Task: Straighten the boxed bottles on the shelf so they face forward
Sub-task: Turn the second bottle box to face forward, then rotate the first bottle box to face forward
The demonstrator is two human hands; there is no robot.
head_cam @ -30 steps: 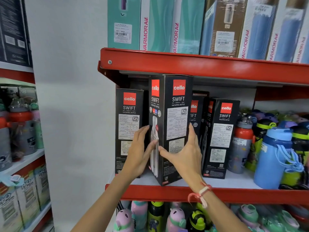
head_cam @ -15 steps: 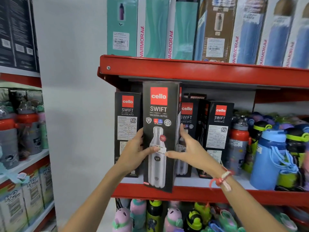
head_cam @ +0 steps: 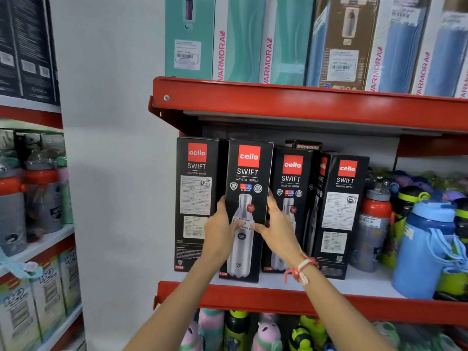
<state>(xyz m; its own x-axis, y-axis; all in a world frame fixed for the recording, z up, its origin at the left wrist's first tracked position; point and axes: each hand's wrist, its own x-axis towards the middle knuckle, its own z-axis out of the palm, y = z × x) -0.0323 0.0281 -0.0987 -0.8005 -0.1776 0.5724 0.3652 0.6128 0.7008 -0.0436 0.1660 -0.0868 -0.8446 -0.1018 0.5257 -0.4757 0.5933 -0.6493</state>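
Several tall black boxed bottles stand on the white shelf (head_cam: 359,283) with the red front edge. Both hands hold the second box (head_cam: 247,171), whose bottle picture faces forward. My left hand (head_cam: 219,229) grips its left side and my right hand (head_cam: 274,224) its right side, thumbs on the front. The leftmost box (head_cam: 196,188) shows its label side. A third box (head_cam: 291,183) behind my right hand shows its picture face. The fourth box (head_cam: 340,206) stands turned at an angle, label side out.
Loose bottles crowd the shelf's right end, a grey and red one (head_cam: 374,224) and a blue jug (head_cam: 425,247). The red upper shelf (head_cam: 304,102) hangs low over the box tops and carries teal and blue boxes. More bottles fill the shelf below. A second rack (head_cam: 33,224) stands left.
The held box has turned from corner-on to picture face forward and has moved back onto the shelf into the row. Both hands stayed on its sides.
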